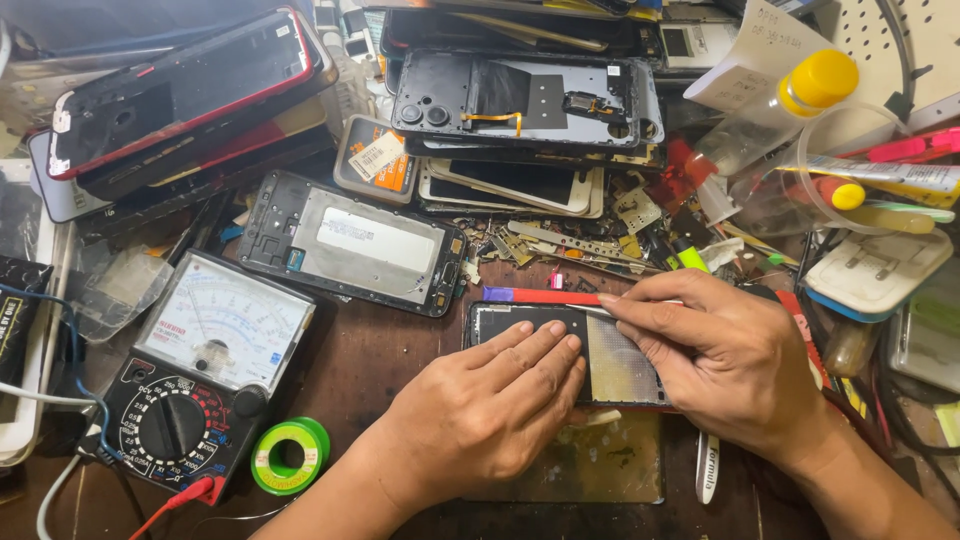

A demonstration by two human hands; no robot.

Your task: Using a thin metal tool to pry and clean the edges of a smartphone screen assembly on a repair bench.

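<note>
A dark phone panel [510, 322] lies flat on the brown bench in front of me, with a shiny metal patch on its right half. My left hand [490, 405] rests palm down on the panel, fingers together, pressing it to the bench. My right hand [725, 355] pinches a thin metal tool [590, 310] whose tip touches the panel's upper edge near the middle. A red and blue strip [540, 296] lies just above the panel.
An analog multimeter [200, 370] with red probe lead sits at left, a green solder spool [288, 455] beside it. An opened phone frame [350, 245] and stacked phone bodies [525, 100] fill the back. A yellow-capped bottle [775, 115] and plastic cup [800, 185] stand at right.
</note>
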